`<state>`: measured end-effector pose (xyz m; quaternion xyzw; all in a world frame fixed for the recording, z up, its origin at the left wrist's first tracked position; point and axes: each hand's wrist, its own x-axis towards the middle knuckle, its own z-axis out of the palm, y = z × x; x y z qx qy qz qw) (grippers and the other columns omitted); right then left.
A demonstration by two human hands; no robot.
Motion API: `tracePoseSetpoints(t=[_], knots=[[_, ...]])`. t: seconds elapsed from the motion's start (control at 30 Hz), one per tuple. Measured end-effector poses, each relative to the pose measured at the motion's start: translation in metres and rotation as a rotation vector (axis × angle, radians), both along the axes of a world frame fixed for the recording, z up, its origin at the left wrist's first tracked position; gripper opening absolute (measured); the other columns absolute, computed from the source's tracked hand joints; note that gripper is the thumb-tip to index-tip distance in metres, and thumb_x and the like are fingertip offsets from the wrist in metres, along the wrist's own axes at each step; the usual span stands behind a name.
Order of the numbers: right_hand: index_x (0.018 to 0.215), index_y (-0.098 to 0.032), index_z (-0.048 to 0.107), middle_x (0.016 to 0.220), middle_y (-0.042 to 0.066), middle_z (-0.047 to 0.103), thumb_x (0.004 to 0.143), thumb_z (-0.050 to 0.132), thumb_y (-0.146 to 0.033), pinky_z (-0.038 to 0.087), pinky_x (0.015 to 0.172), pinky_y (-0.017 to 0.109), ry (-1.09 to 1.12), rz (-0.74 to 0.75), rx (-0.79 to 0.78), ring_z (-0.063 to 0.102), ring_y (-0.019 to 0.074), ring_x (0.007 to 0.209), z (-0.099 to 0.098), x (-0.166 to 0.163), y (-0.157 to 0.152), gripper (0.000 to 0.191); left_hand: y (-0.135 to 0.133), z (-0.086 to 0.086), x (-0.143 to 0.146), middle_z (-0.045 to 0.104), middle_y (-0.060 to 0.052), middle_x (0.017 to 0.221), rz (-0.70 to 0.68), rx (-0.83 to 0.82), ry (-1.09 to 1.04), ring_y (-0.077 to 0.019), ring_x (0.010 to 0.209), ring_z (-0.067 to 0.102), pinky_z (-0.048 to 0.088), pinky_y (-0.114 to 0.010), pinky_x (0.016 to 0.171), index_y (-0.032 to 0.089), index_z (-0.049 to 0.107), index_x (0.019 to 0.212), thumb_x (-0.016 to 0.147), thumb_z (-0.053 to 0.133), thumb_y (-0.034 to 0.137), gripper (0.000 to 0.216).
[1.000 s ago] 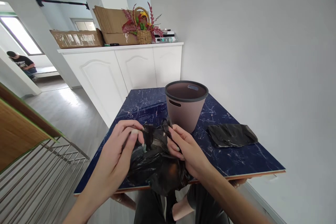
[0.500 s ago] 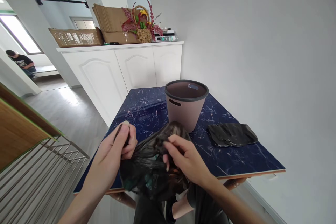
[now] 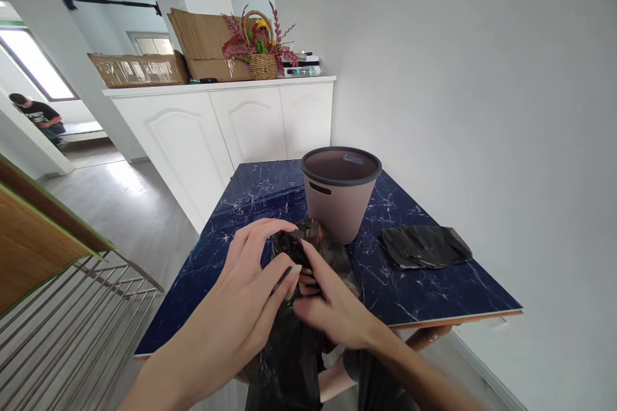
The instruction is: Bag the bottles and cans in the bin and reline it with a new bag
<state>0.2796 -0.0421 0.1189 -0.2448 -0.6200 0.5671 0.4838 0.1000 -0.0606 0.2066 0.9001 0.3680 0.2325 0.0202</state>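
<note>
A black plastic garbage bag [image 3: 288,337], thin and crumpled, is bunched up at the table's front edge and hangs down over my lap. My left hand [image 3: 255,289] curves round its gathered top, thumb and fingertips pinching a dark strip of it. Close against it, my right hand [image 3: 330,298] grips the bunched neck; its thumb is smeared by motion. Just behind the bag stands a mauve trash bin [image 3: 337,209] with a dark rim and a slot handle. What lies inside the bag is hidden.
A folded black plastic bag [image 3: 427,246] lies right on the blue marbled table [image 3: 260,196]. Behind stands a white cabinet [image 3: 255,119] with cardboard boxes [image 3: 139,69] and a flower basket [image 3: 263,66]. A metal rack [image 3: 116,295] is at left; a person [image 3: 41,117] sits far off.
My left hand has moved right to the bag's neck, its fist loosening into a pinch. My right hand stays on the neck, turned slightly. The bag's gathered top has shifted.
</note>
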Motion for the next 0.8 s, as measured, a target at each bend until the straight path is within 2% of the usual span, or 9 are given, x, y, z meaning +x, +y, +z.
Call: tracePoseSetpoints(t=[0.07,0.13,0.23,0.37,0.4,0.5,0.57,0.7,0.8], knots=[[0.164,-0.029,0.033,0.144,0.011,0.056,0.077,0.080,-0.025,0.048,0.115,0.048,-0.161,-0.013,0.189,0.055,0.0305,0.134,0.006,0.000,-0.007,0.098,0.000,0.003,-0.001,0.043,-0.009,0.159,0.000,0.004,0.029,-0.0281,0.149,0.036,0.045,-0.047,0.119,0.024,0.062,0.108,0.108,0.043,0.016,0.021],[0.164,-0.028,0.034,0.155,0.013,0.048,0.071,0.088,-0.030,0.037,0.125,0.056,-0.265,-0.064,0.316,0.044,0.0360,0.146,0.008,-0.005,-0.008,0.107,-0.001,0.006,0.002,0.042,-0.009,0.160,-0.026,0.014,0.079,-0.0291,0.152,0.035,0.047,-0.050,0.120,0.025,0.064,0.116,0.105,0.043,0.013,0.026],[0.152,-0.025,0.050,0.150,0.014,0.052,0.080,0.080,-0.027,0.041,0.121,0.055,-0.261,-0.145,0.383,0.050,0.0338,0.139,0.003,-0.015,-0.004,0.078,-0.006,0.006,0.012,0.041,-0.010,0.162,-0.100,0.038,0.169,-0.0321,0.157,0.030,0.047,-0.054,0.121,0.024,0.068,0.113,0.100,0.047,0.008,0.029],[0.121,-0.022,0.070,0.113,0.007,0.069,0.098,0.058,-0.027,0.055,0.098,0.042,-0.140,-0.197,0.315,0.064,0.0249,0.105,0.000,-0.019,0.002,0.027,-0.008,-0.004,0.013,0.034,-0.006,0.169,-0.098,0.047,0.097,-0.0356,0.161,0.025,0.039,-0.062,0.126,0.031,0.068,0.120,0.104,0.058,0.021,0.021],[0.114,-0.022,0.072,0.105,0.006,0.069,0.102,0.055,-0.032,0.055,0.096,0.039,-0.119,-0.200,0.283,0.064,0.0240,0.100,0.002,-0.018,0.002,0.023,-0.006,-0.009,0.010,0.031,-0.008,0.172,-0.064,0.027,0.018,-0.0372,0.161,0.025,0.039,-0.063,0.125,0.034,0.062,0.134,0.102,0.067,0.031,0.032],[0.110,-0.023,0.075,0.099,0.005,0.071,0.111,0.044,-0.051,0.053,0.098,0.036,-0.067,-0.162,0.121,0.066,0.0224,0.098,0.008,-0.014,0.002,0.042,0.004,-0.029,-0.004,0.025,-0.017,0.174,0.044,-0.123,-0.238,-0.0433,0.160,0.030,0.048,-0.062,0.118,0.039,0.023,0.165,0.078,0.092,0.056,0.112],[0.109,-0.025,0.077,0.097,0.004,0.071,0.110,0.042,-0.064,0.054,0.099,0.036,-0.044,-0.145,-0.005,0.067,0.0223,0.098,0.008,-0.012,0.002,0.052,0.013,-0.043,-0.013,0.039,-0.019,0.167,0.052,-0.280,-0.330,-0.0424,0.154,0.043,0.054,-0.058,0.111,0.041,0.007,0.167,0.075,0.094,0.056,0.128],[0.102,-0.026,0.079,0.081,0.003,0.065,0.100,0.050,-0.079,0.056,0.076,0.032,-0.053,-0.155,-0.200,0.063,0.0216,0.083,0.002,-0.007,0.005,0.060,0.025,-0.062,-0.021,0.068,-0.011,0.133,0.043,-0.476,-0.381,-0.0316,0.130,0.067,0.056,-0.049,0.106,0.040,0.006,0.167,0.091,0.082,0.042,0.108],[0.093,-0.025,0.078,0.072,0.001,0.058,0.101,0.048,-0.079,0.050,0.065,0.028,-0.069,-0.097,-0.221,0.052,0.0167,0.067,0.005,0.000,0.007,0.063,0.030,-0.064,-0.022,0.072,-0.005,0.110,0.066,-0.435,-0.306,-0.0278,0.111,0.068,0.056,-0.040,0.095,0.030,0.048,0.150,0.094,0.072,0.031,0.061]])
